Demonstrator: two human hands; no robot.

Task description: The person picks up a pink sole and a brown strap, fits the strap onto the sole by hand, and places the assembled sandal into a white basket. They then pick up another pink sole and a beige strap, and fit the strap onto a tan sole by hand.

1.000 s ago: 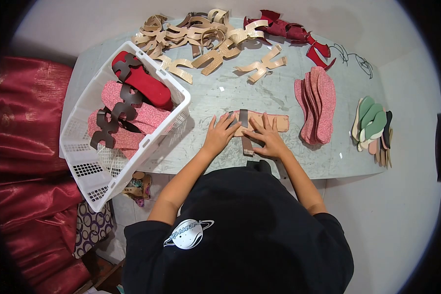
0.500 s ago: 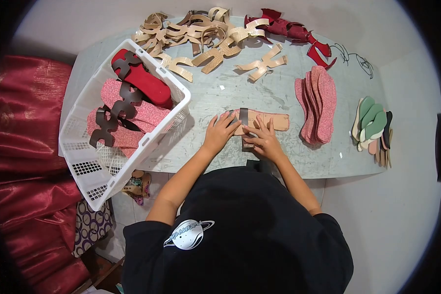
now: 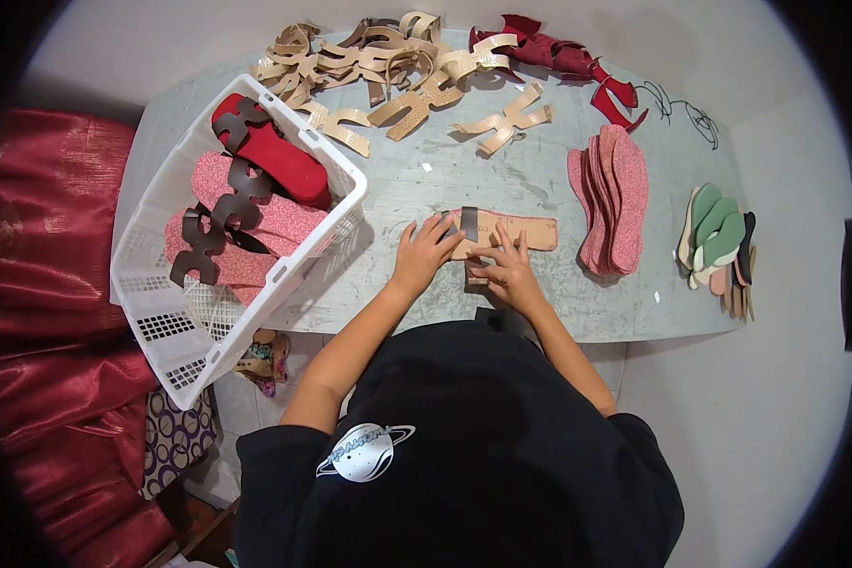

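A sandal sole (image 3: pixel 532 233) lies on the table before me, tan underside up with pink edges showing. Dark brown strap ends (image 3: pixel 470 223) are folded over its left part. My left hand (image 3: pixel 424 257) rests on the sole's left end, fingers stretched out and pressing near a strap end. My right hand (image 3: pixel 511 275) is at the sole's near edge with its fingers spread; some touch the tan surface, and others reach toward the strap. Part of the strap sticks out below the sole, beside my right hand. The sole's left tip is partly hidden under my left fingers.
A white plastic basket (image 3: pixel 339 213) at left holds pink and red soles with brown straps. Beige cut straps (image 3: pixel 412 104) and red ones (image 3: pixel 549 57) lie at the back. Pink soles (image 3: pixel 620 204) are stacked at right, with green and other insoles (image 3: pixel 719 232) beyond.
My right fingers have shifted slightly on the sole, baring more of the strap end. My left hand stays almost in place. The whole view has moved a little.
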